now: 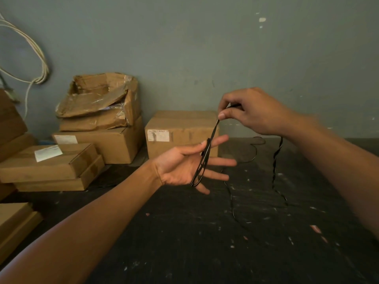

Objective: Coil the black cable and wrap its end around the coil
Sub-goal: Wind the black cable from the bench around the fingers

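Note:
A thin black cable [274, 167] runs through both hands. My left hand [184, 167] is held out palm up with fingers spread, and several loops of the cable lie wound around those fingers. My right hand [252, 111], up and to the right, pinches the cable between thumb and forefinger, pulling a taut strand up from the loops. The rest of the cable hangs from under my right hand and trails in loose curves over the dark floor.
Cardboard boxes [180, 134] stand against the grey wall, with a torn one [98, 101] stacked at the left and flat ones [51, 167] in front. White cords [41, 66] hang on the wall at far left. The dark floor [205, 242] is speckled with debris.

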Motion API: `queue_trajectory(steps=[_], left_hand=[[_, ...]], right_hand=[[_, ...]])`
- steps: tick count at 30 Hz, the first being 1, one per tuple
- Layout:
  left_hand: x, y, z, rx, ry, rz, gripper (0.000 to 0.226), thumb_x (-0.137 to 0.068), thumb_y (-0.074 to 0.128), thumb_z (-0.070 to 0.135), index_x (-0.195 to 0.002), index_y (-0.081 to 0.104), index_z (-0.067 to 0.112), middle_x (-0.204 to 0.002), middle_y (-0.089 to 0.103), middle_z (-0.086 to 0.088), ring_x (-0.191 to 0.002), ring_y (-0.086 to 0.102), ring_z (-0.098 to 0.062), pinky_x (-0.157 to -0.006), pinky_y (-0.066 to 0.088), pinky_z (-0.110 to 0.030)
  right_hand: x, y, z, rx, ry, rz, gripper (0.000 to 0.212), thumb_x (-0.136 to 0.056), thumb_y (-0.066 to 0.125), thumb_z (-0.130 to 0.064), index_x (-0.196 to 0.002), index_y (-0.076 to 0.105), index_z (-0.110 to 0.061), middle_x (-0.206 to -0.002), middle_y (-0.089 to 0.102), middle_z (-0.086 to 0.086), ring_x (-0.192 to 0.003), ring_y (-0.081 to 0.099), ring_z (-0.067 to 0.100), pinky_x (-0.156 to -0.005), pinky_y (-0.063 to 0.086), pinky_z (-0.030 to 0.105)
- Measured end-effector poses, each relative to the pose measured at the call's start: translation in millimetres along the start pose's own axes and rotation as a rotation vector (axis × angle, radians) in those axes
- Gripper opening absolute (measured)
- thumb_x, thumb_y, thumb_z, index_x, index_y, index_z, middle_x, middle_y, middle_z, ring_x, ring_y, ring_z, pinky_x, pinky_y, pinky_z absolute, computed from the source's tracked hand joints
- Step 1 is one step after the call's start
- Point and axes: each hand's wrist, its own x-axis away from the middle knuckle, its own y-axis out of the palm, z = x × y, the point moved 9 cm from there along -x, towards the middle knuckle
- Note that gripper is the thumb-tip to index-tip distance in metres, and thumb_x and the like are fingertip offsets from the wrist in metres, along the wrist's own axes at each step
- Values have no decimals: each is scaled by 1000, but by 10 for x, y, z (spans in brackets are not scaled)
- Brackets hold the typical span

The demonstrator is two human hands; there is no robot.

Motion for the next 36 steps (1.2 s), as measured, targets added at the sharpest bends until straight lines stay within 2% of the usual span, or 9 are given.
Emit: queue_trajectory(steps=[4, 11, 14, 17, 19, 23, 25, 31, 36], left_hand=[[22, 154, 45, 31, 13, -102, 48, -99, 35, 39, -148, 35, 44, -154, 40, -14, -141, 28, -45, -105, 0, -81], [49, 272, 330, 66, 139, -174, 51, -101, 31, 39, -151, 25, 42, -159, 23, -15, -142, 22, -48, -100, 23, -75], [10, 245, 412, 57, 183, -147, 50, -101, 30, 41, -151, 25, 43, -159, 24, -14, -142, 21, -49, -98, 25, -74], [-20, 202, 431, 95, 226, -117, 49, -101, 29, 42, -150, 28, 43, -160, 25, -14, -142, 21, -50, -97, 26, -74], [-16, 152, 482, 108, 265, -88, 48, -101, 27, 42, -149, 29, 44, -160, 25, -14, -143, 22, -50, -96, 25, -74], [16, -34, 655, 107, 317, 15, 46, -102, 23, 43, -148, 28, 46, -160, 26, -15, -143, 25, -50, -95, 26, -77], [36, -175, 674, 105, 320, 83, 45, -103, 23, 43, -148, 29, 46, -159, 30, -15, -142, 29, -49, -96, 26, -79], [115, -551, 508, 136, 300, 239, 45, -102, 29, 44, -147, 34, 47, -156, 39, -13, -138, 38, -47, -97, 25, -82], [159, -645, 342, 161, 234, 260, 45, -102, 32, 43, -147, 37, 44, -154, 41, -14, -137, 39, -48, -102, 28, -76]], right_hand=[[34, 173, 218, -132, 35, 11, 10, -93, 61, -26, -94, 71, -22, -81, 66, -11, -77, 62, 9, -68, 45, 32], [416, 1039, 506, -373, 165, -112, 21, -100, 46, -10, -109, 63, -2, -105, 69, 14, -102, 65, 27, -88, 53, 37], [554, 1375, 319, -491, 168, -117, 26, -101, 42, -7, -120, 59, -4, -123, 63, 14, -115, 60, 20, -97, 51, 35], [630, 1604, 68, -687, 142, -102, 22, -99, 44, -19, -112, 61, -22, -119, 61, 3, -113, 57, 6, -101, 45, 29], [715, 1841, 18, -569, 132, -198, 21, -102, 43, -26, -108, 60, -35, -111, 65, -7, -105, 59, -1, -97, 48, 31], [945, 2184, -108, -397, 117, -426, 20, -103, 36, -32, -116, 49, -41, -64, 53, -5, -48, 46, 2, -48, 43, 31], [994, 2208, -241, -333, 88, -495, 21, -104, 33, -35, -119, 44, -43, -67, 53, -5, -51, 48, 5, -50, 44, 28], [920, 1899, -609, -145, -62, -461, 22, -104, 31, -36, -121, 45, -32, -108, 68, 5, -94, 64, 20, -81, 54, 47], [720, 1375, -662, -171, -42, -258, 22, -101, 32, -41, -100, 53, -32, -87, 64, -5, -74, 62, 7, -68, 54, 36]])
